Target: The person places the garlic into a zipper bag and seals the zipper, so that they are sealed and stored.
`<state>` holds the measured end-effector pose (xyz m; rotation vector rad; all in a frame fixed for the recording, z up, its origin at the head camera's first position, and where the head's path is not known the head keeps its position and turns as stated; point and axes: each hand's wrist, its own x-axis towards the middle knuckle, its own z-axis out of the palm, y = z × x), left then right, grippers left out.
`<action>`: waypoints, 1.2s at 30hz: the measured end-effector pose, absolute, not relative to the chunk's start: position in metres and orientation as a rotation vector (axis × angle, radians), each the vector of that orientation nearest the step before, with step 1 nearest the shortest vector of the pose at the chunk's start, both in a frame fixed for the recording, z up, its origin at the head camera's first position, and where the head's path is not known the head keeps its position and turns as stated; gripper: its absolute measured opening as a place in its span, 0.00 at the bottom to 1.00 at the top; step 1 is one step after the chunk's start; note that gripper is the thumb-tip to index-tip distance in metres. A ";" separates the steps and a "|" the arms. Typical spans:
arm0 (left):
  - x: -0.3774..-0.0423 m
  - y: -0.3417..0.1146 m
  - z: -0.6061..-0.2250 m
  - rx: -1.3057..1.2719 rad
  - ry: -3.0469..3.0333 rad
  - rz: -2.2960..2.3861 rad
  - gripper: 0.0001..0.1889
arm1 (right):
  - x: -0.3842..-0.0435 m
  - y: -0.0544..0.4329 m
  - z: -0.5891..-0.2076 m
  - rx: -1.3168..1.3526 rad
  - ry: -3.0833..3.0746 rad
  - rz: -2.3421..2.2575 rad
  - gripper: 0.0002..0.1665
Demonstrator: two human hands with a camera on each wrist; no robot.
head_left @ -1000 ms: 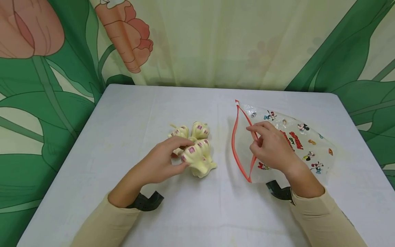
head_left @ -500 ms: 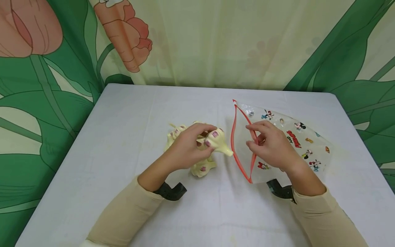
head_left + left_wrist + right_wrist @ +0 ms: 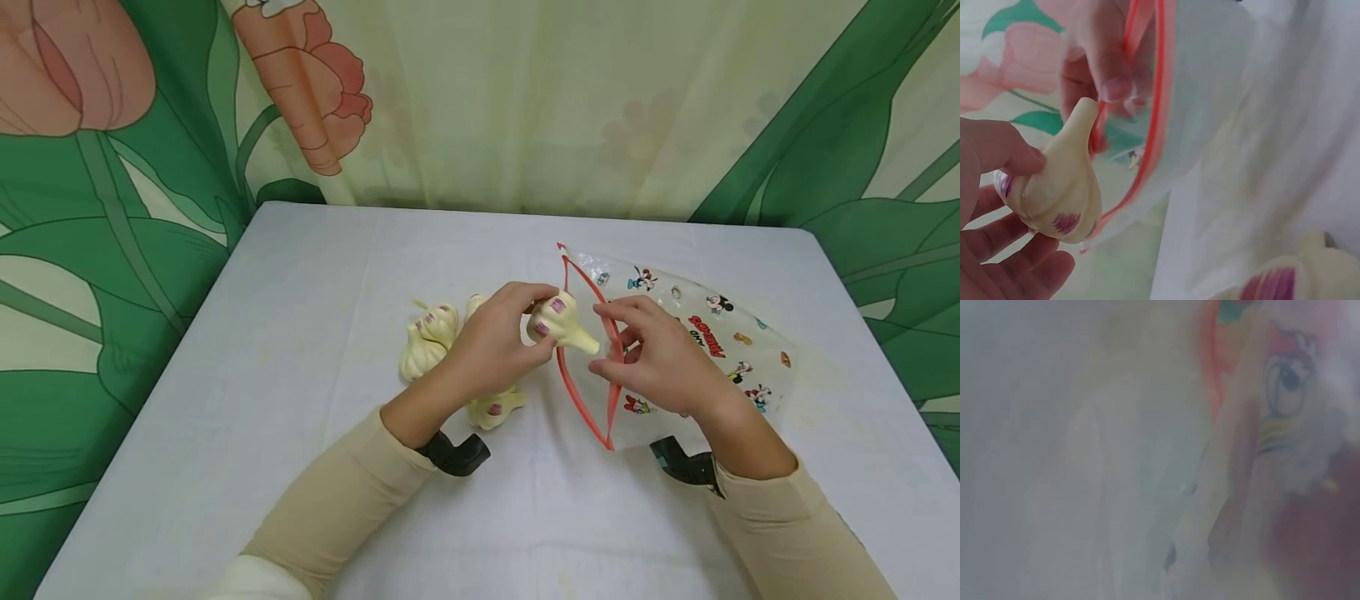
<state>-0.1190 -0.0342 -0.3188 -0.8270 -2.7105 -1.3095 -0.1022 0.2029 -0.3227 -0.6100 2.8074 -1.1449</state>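
Right of the middle, the left hand [image 3: 498, 342] pinches a garlic bulb [image 3: 558, 319] by the open plastic bag [image 3: 712, 342] the right hand [image 3: 654, 358] pinches.

Beneath both your hands spreads a white-topped, straight-sided table [image 3: 300, 333] with rounded far corners. To the left of and below your left hand [image 3: 495, 343] and its grip lie cream garlic bulbs with purple patches [image 3: 422, 357], partly hidden by it; rightward from the grip of your right hand [image 3: 663, 358], a clear, red-rimmed plastic bag with cartoon prints [image 3: 723, 368] stretches across the surface.
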 end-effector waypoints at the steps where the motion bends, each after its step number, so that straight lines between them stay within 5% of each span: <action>1: -0.119 -0.032 -0.320 -0.833 -2.717 -1.293 0.26 | -0.102 0.203 -0.323 -0.617 2.801 -1.152 0.38; 36: -0.127 -0.013 -0.341 -0.958 -3.060 -0.674 0.25 | -0.096 0.201 -0.313 -0.747 2.870 -1.293 0.38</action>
